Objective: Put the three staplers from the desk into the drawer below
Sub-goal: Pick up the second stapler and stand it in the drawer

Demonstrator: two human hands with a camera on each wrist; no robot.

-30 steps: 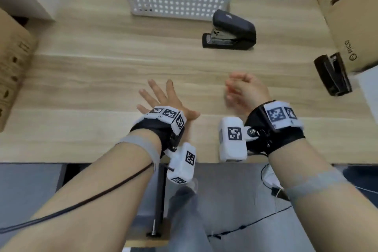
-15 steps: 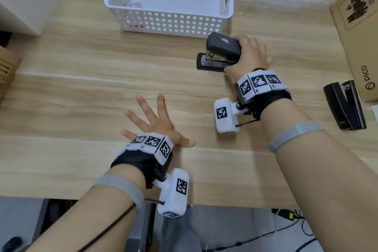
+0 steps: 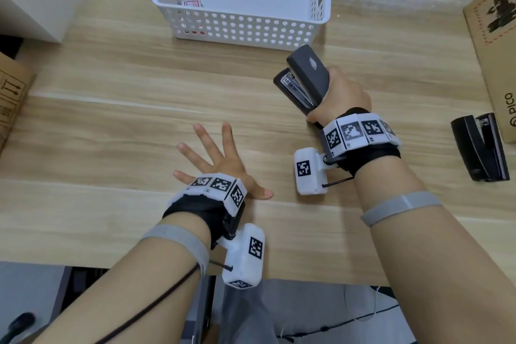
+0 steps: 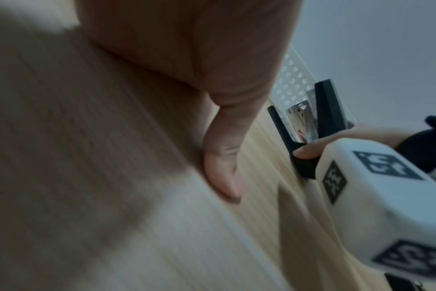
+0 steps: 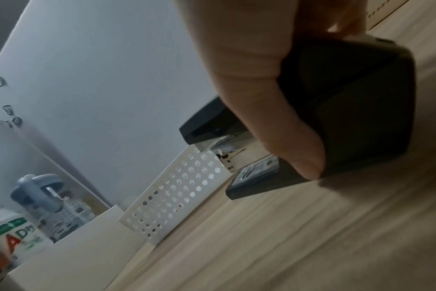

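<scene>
Black stapler (image 3: 305, 79) up in the right hand (image 3: 342, 98), fingers wrapped round its rear end, nose tilted twd the white basket (image 3: 243, 28).
Left hand (image 3: 220, 165) flat on the wooden desk (image 3: 97, 120), fingers spread, holding nothing. 2nd stapler (image 3: 479, 152) lies far right, beside a cardboard box (image 3: 497, 58).

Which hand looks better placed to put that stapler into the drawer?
The right hand. It already grips the stapler, which is tilted. The left hand lies flat on the desk, fingers spread, holding nothing. The drawer itself is not in view.
</scene>
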